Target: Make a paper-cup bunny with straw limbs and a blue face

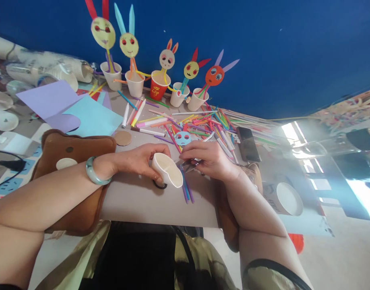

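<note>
My left hand (148, 161) is closed around a white paper cup (166, 171), tilted, its rim pinched inward into a heart-like shape. Just right of the cup, my right hand (204, 159) has its fingers closed on a small dark, shiny tool (189, 165); its exact kind is partly hidden by the fingers. Below my left fingers shows a black ring (160, 185), and what it belongs to is out of sight. Several purple and blue stems (187, 191) lie on the table between the hands. Behind them is a light-blue paper face (182, 138) with cut-out eyes.
Along the blue wall stand several paper cups (135, 85) with rabbit-faced figures. Markers (148, 131) and coloured stems (197, 121) litter the table. Coloured paper (92, 114) and a brown pad (73, 185) lie left. A phone (248, 144) and a white cup (289, 199) are right.
</note>
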{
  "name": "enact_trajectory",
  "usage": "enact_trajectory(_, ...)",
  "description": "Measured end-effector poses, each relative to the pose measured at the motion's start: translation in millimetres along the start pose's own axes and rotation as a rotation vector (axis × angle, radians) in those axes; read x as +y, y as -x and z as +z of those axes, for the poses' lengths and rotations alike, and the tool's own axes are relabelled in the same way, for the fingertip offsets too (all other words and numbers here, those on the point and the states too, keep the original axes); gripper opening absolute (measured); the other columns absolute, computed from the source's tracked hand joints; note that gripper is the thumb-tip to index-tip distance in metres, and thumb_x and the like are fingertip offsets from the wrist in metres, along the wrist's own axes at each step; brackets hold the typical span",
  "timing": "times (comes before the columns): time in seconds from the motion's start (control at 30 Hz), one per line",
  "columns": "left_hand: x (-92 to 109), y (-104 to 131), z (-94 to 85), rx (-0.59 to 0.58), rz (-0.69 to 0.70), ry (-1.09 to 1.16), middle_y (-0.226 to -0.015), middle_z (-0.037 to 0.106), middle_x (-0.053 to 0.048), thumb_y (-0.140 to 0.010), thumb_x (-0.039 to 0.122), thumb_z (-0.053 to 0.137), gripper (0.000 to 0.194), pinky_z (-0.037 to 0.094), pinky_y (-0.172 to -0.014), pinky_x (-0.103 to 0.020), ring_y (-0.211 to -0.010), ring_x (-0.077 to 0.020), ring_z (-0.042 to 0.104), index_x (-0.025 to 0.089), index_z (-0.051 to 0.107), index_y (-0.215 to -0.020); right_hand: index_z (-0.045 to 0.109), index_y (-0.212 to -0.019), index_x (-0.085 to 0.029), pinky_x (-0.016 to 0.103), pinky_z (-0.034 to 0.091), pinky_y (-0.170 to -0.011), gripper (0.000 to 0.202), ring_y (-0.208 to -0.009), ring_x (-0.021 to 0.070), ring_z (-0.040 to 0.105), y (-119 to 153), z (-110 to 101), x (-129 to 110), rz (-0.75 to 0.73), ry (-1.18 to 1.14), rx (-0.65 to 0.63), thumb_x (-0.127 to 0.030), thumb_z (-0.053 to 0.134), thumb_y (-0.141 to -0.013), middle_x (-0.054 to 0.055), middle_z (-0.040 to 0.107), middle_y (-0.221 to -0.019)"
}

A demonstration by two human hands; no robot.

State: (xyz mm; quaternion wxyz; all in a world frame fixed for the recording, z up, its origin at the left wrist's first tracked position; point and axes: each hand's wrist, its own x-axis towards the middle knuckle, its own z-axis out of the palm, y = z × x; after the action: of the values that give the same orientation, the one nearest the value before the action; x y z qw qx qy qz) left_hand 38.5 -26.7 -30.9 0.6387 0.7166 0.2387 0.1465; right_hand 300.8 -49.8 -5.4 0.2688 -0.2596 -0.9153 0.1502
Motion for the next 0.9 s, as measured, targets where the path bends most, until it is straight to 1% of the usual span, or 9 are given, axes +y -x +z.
enact_trajectory(0.2,-2.9,-0.1,0.2,0.021,0.007,-0.03,-0.092,0.069,-0.002,-0.06,0.033,0.092,0.047,0.048,-0.07,-0.027,-0.082,-0.017,0.064,0.018,0.063,-0.094,0.072,-0.096,-0.019,0.025,0.055,-0.074,0.018,-0.083,0.0147,0.07,-0.2,2.8,1.2,0.018,-0.047,0.016,-0.017,0.054,-0.097,0.009,0.073,-0.094)
enact_trajectory(0.37,-1.2,-0.4,0.9,0.034,0.025,-0.034,-0.092,0.069,-0.002,-0.06,0.031,0.092,0.047,0.049,-0.072,-0.028,-0.083,-0.0174,0.065,0.018,0.063,-0.095,0.071,-0.095,-0.019,0.025,0.055,-0.072,0.02,-0.083,0.014,0.069,-0.3,2.9,1.5,0.031,-0.077,0.018,-0.013,0.052,-0.096,0.009,0.072,-0.093)
enact_trajectory(0.5,-0.4,-0.5,1.8,0.01,0.037,-0.023,-0.092,0.069,-0.002,-0.061,0.031,0.091,0.047,0.05,-0.073,-0.029,-0.084,-0.0178,0.065,0.018,0.062,-0.096,0.071,-0.094,-0.019,0.024,0.055,-0.072,0.018,-0.082,0.0135,0.068,-0.6,4.7,1.9,0.022,-0.103,0.032,-0.011,0.055,-0.094,0.008,0.072,-0.093)
enact_trajectory(0.67,-0.1,-0.9,2.3,-0.009,0.062,-0.009,-0.093,0.068,-0.002,-0.06,0.032,0.091,0.049,0.051,-0.074,-0.03,-0.084,-0.018,0.064,0.017,0.061,-0.096,0.072,-0.094,-0.019,0.023,0.054,-0.071,0.022,-0.081,0.0123,0.068,-0.9,9.9,2.0,-0.006,-0.117,0.034,-0.008,0.053,-0.092,0.007,0.071,-0.091)
enact_trajectory(0.9,1.7,0.0,2.2,-0.027,0.038,0.006,-0.092,0.067,-0.001,-0.061,0.031,0.09,0.049,0.051,-0.075,-0.03,-0.085,-0.0178,0.063,0.018,0.06,-0.097,0.071,-0.093,-0.02,0.023,0.054,-0.072,0.025,-0.082,0.0125,0.068,-0.9,9.5,2.2,0.005,-0.103,0.03,-0.006,0.051,-0.09,0.006,0.071,-0.092)
